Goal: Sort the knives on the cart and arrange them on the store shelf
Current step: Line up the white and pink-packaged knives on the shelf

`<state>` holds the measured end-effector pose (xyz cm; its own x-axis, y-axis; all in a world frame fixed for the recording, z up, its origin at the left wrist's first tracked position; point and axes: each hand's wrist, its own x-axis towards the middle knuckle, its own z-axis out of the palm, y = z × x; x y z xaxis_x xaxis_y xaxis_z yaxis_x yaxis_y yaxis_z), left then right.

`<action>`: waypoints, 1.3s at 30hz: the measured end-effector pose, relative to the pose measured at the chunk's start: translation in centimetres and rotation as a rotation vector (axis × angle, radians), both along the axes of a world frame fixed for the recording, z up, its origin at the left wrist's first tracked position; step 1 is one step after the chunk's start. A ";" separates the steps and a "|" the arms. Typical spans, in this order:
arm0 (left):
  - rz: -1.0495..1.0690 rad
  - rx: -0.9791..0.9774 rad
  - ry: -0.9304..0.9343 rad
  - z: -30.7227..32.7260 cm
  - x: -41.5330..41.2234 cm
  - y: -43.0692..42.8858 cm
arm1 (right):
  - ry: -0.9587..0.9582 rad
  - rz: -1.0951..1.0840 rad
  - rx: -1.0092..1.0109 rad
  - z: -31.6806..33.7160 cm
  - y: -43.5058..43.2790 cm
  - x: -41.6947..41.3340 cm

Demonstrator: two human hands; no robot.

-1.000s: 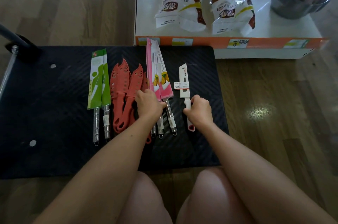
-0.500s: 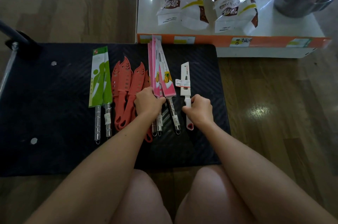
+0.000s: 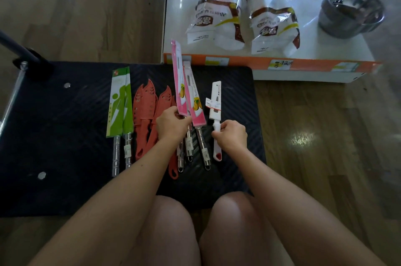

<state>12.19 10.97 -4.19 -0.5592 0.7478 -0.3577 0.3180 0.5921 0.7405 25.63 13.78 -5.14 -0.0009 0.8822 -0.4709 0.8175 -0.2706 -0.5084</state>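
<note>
Step in hand: sorting is largely done, and pick-up for shelving is beginning.

The knives lie in groups by type on the cart (image 3: 65, 135). From left to right these are green-sleeved knives (image 3: 120, 100), red-sheathed knives (image 3: 147, 111), pink-sleeved ones, and a single white knife (image 3: 215, 100).

The left hand (image 3: 171, 128) pinches one pink-sleeved knife (image 3: 178, 79) at the lower end of its sleeve. The thumb and fingers are closed on it, and its tip is raised and points toward the shelf (image 3: 180, 27). The other pink-sleeved knives (image 3: 196, 109) lie just beside it on the deck.

The right hand (image 3: 232, 136) has its fingers curled around the handle of the white knife. That knife appears to rest on the cart.

No knife is on the shelf yet. The shelf carries two bags (image 3: 217, 12) and a metal bowl (image 3: 351, 12), and its near left corner is bare.

Judgement on the next move: the pink-sleeved knife should be carried forward and laid flat on the bare shelf area, clear of the bags. The pinch on the sleeve is narrow, so the knife could slide out handle first. A hold nearer the steel handle would be more secure.
</note>
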 end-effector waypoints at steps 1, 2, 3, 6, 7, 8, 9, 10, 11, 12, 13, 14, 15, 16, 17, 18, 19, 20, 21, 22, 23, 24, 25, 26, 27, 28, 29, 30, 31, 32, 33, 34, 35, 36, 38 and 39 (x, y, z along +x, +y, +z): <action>-0.018 0.007 -0.001 0.4 0.0 0.2 | -0.008 0.011 0.010 0.7 0.2 -0.1; -0.039 0.012 -0.004 1.0 0.0 0.4 | -0.013 0.021 0.018 1.4 0.3 -0.1; -0.058 0.017 -0.006 1.7 0.0 0.6 | -0.016 0.027 0.025 2.3 0.4 -0.2; -0.069 0.025 0.005 4.6 0.0 1.1 | -0.016 0.025 0.043 5.5 0.5 -0.4; -0.068 0.025 0.009 5.9 0.1 1.2 | -0.015 0.023 0.047 6.8 0.5 -0.4; -0.069 0.024 0.013 7.3 0.3 1.3 | -0.015 0.023 0.050 8.1 0.5 -0.4; -0.073 0.026 0.012 8.9 0.4 1.3 | -0.016 0.020 0.050 9.6 0.5 -0.4; -0.077 0.026 0.008 10.6 0.6 1.2 | -0.016 0.014 0.048 11.2 0.5 -0.3; -0.080 0.024 0.005 12.3 0.7 1.2 | -0.016 0.006 0.042 12.9 0.6 -0.2; -0.082 0.018 0.005 14.1 0.8 1.1 | -0.014 0.000 0.036 14.7 0.6 -0.1; -0.085 0.010 0.004 16.0 0.9 0.9 | -0.010 -0.006 0.030 16.5 0.6 0.0; -0.088 0.005 0.002 17.9 0.9 0.8 | -0.003 -0.012 0.027 18.4 0.6 0.2; -0.090 0.005 -0.003 19.9 1.0 0.7 | 0.005 -0.017 0.025 20.4 0.6 0.3; -0.091 0.007 -0.008 21.8 1.0 0.7 | 0.012 -0.015 0.027 22.3 0.6 0.4; -0.090 0.010 -0.013 23.7 1.0 0.6 | 0.018 -0.010 0.029 24.3 0.5 0.6; -0.089 0.014 -0.015 25.8 1.0 0.6 | 0.024 -0.004 0.034 26.3 0.5 0.6; -0.090 0.018 -0.014 27.8 1.1 0.5 | 0.026 0.002 0.036 28.3 0.5 0.7; -0.091 0.025 -0.008 29.8 1.2 0.5 | 0.026 0.010 0.039 30.3 0.4 0.8; -0.094 0.034 -0.001 31.7 1.3 0.5 | 0.024 0.014 0.041 32.4 0.4 0.9; -0.097 0.043 0.007 33.8 1.4 0.5 | 0.025 0.013 0.043 34.3 0.4 1.0; -0.098 0.047 0.013 35.9 1.6 0.5 | 0.030 0.009 0.042 36.3 0.3 1.1; -0.101 0.054 0.016 38.1 1.7 0.6 | 0.039 0.001 0.042 38.2 0.3 1.2; -0.106 0.062 0.013 40.1 1.9 0.6 | 0.052 -0.006 0.043 40.2 0.3 1.3; -0.115 0.072 0.007 42.1 2.1 0.6 | 0.061 -0.009 0.046 42.1 0.3 1.4; -0.125 0.080 0.003 44.0 2.2 0.6 | 0.064 -0.005 0.056 44.1 0.4 1.5; -0.132 0.090 0.002 46.0 2.4 0.6 | 0.060 0.008 0.072 45.9 0.4 1.7; -0.131 0.100 0.003 47.8 2.6 0.6 | 0.054 0.035 0.091 47.9 0.5 1.9; -0.123 0.109 0.003 49.6 2.7 0.6 | 0.047 0.066 0.112 49.7 0.6 2.0; -0.115 0.114 0.004 51.3 2.8 0.7 | 0.038 0.087 0.131 51.6 0.7 2.2; -0.108 0.118 0.013 52.9 2.9 0.8 | 0.032 0.095 0.146 53.4 0.7 2.4; -0.104 0.121 0.022 54.4 3.0 0.9 | 0.033 0.094 0.156 55.1 0.8 2.6; -0.101 0.124 0.022 55.9 3.2 1.1 | 0.043 0.090 0.168 56.5 1.0 2.7; -0.097 0.125 0.013 57.2 3.4 1.3 | 0.054 0.088 0.179 57.9 1.1 2.9; -0.092 0.123 0.003 58.3 3.7 1.5 | 0.058 0.088 0.185 59.1 1.2 3.1; -0.075 0.122 -0.021 60.2 4.4 2.0 | 0.052 0.077 0.191 61.1 1.6 3.5; -0.063 0.120 -0.041 61.0 4.8 2.2 | 0.050 0.067 0.186 62.0 1.8 3.8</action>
<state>16.97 13.16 56.82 -0.4964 0.8200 -0.2850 0.3196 0.4778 0.8183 29.45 15.58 56.83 -0.0814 0.9513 -0.2974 0.8030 -0.1142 -0.5850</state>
